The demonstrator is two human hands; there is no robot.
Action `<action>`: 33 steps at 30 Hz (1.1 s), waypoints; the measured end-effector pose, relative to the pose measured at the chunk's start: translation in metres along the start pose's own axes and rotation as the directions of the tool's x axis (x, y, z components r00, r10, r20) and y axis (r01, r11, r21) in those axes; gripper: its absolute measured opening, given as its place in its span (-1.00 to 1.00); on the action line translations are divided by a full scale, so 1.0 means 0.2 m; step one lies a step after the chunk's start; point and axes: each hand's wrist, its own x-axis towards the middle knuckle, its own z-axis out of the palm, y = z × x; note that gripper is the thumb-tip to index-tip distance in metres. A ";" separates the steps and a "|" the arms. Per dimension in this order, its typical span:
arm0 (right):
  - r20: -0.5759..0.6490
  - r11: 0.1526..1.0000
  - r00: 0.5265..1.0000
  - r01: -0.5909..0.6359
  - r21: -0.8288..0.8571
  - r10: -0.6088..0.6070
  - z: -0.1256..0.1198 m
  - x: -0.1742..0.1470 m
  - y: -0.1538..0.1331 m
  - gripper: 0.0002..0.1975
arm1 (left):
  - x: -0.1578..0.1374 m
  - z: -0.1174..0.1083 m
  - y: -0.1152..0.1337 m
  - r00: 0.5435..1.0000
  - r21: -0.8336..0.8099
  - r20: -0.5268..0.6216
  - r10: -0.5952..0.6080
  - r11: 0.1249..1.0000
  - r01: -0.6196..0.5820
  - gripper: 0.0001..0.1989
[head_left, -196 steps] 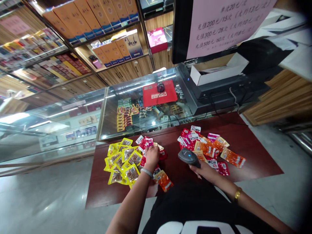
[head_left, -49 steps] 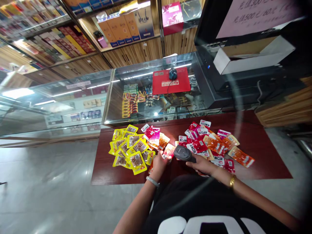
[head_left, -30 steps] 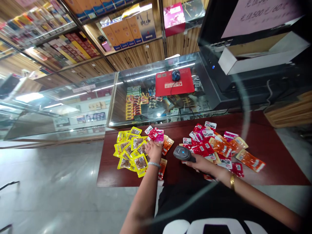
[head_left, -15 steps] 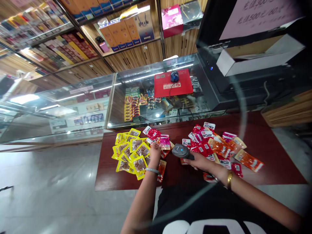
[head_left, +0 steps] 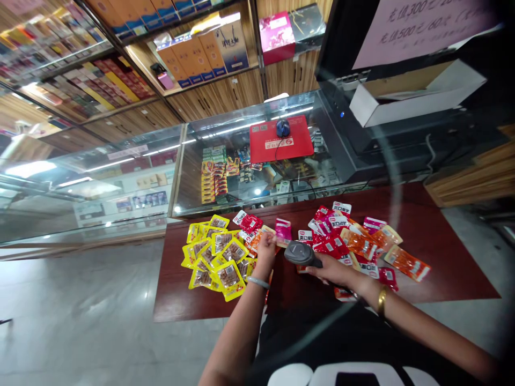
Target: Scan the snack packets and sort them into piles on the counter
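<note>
My left hand (head_left: 266,252) is closed on the edge of a magenta snack packet (head_left: 284,230) above the dark red tabletop (head_left: 181,300). My right hand (head_left: 328,269) grips a dark grey barcode scanner (head_left: 300,252), its head facing left toward the packet. Left of my left hand lies a heap of yellow snack packets (head_left: 229,274) with clear windows. A red packet (head_left: 248,221) and an orange packet (head_left: 254,244) rest between that heap and my left hand. Beyond the scanner spreads a mixed pile of red, magenta and orange packets (head_left: 360,244).
A glass display counter (head_left: 187,182) borders the table's far side, with a red mouse pad (head_left: 261,153) and a computer mouse (head_left: 282,127) on top. At the right stand a black monitor (head_left: 341,59) and an open white box (head_left: 426,104). Stocked shelves line the back.
My left hand has moved right with the magenta packet, bringing it closer to the scanner and away from the yellow heap. My right hand still holds the scanner. The view has shifted slightly.
</note>
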 end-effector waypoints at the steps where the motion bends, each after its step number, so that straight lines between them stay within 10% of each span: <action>1: 0.008 1.000 1.000 -0.006 -0.008 0.007 0.00 -0.01 -0.01 -0.42 | -0.01 0.04 0.01 0.998 -0.003 0.068 0.008 1.000 -0.008 -0.85; 5: 0.011 0.998 0.999 -0.049 -0.028 0.049 0.00 -0.03 -0.04 -0.36 | -0.07 0.04 0.03 0.990 0.281 0.117 0.077 0.954 -0.107 -0.86; 9: 0.017 0.997 0.997 -0.069 -0.028 0.069 0.01 -0.04 -0.05 -0.30 | -0.14 -0.15 0.01 0.983 0.791 -0.075 0.168 0.610 -0.044 -0.71; 16: 0.027 0.997 0.997 -0.068 -0.020 0.068 0.02 -0.02 -0.04 -0.28 | -0.10 -0.26 0.06 0.974 0.940 -0.127 0.188 0.337 0.057 -0.49; 33: -0.105 0.998 0.994 -0.003 0.055 0.009 0.00 0.00 -0.01 -0.39 | -0.15 -0.13 0.01 0.999 0.729 0.035 0.002 0.684 -0.027 -0.59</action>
